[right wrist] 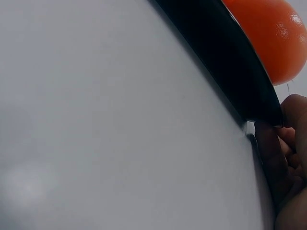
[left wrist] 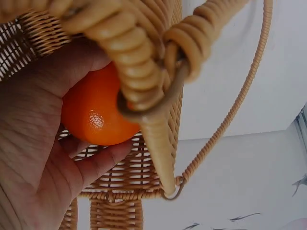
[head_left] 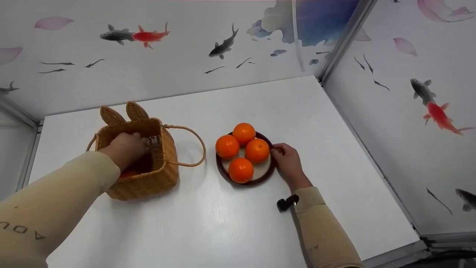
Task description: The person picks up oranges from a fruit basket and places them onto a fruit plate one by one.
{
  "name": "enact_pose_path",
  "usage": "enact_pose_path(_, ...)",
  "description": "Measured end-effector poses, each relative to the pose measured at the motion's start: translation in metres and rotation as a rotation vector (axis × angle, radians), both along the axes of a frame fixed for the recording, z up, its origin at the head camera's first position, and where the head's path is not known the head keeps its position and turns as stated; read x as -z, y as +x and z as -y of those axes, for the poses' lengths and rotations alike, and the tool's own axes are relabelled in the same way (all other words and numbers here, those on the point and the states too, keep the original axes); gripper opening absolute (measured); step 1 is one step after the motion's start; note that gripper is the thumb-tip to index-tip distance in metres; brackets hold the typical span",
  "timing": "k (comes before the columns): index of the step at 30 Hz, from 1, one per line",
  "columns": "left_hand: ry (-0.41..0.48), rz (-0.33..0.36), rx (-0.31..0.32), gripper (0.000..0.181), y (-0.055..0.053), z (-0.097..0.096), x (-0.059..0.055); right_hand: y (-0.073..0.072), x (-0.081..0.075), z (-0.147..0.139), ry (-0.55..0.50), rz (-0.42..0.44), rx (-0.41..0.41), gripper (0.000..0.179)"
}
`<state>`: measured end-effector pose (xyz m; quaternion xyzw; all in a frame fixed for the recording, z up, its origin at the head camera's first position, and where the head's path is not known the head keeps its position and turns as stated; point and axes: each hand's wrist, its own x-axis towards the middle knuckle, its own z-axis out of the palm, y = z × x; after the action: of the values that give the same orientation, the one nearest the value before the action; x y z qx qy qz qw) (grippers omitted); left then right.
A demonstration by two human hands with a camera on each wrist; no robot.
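Note:
Inside a wicker basket [head_left: 171, 156] with two ear-shaped tabs, my left hand [head_left: 129, 149] reaches down past the rim. The left wrist view shows its thumb and fingers curled round an orange [left wrist: 98, 112], partly hidden behind the basket's rim. Part of an orange [head_left: 128, 174] also shows low in the basket in the head view. A dark-rimmed plate [head_left: 262, 169] with a pale middle carries several oranges [head_left: 241, 170]. At the plate's right edge, my right hand [head_left: 289, 162] pinches the rim between thumb and fingers.
Everything stands on a white table [head_left: 193, 223]. The basket's looped handle [head_left: 202, 143] sticks out toward the plate. White panels with painted fish [head_left: 223, 46] rise behind and to the right. A black device [head_left: 287, 203] sits at the right wrist.

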<state>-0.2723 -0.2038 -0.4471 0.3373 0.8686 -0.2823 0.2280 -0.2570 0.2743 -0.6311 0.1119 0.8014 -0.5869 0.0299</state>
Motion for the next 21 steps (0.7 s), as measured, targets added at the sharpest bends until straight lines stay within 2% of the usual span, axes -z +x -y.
enact_pose_path(4,0.109,-0.049,-0.018,0.058,0.005,0.004,-0.014,0.0,0.001,0.0,0.0,-0.008,0.002,0.021)
enact_pose_path(10,0.245,-0.139,-0.046,0.052,0.014,0.014,-0.029,0.0,0.001,0.0,0.005,0.014,-0.013,0.022)
enact_pose_path(14,0.367,-0.162,-0.099,0.053,0.021,0.019,-0.035,0.001,0.0,-0.001,0.013,0.025,-0.007,0.021)
enact_pose_path(21,0.566,-0.151,-0.242,0.069,0.034,0.023,-0.044,0.002,-0.002,0.0,0.009,0.017,-0.004,0.023)
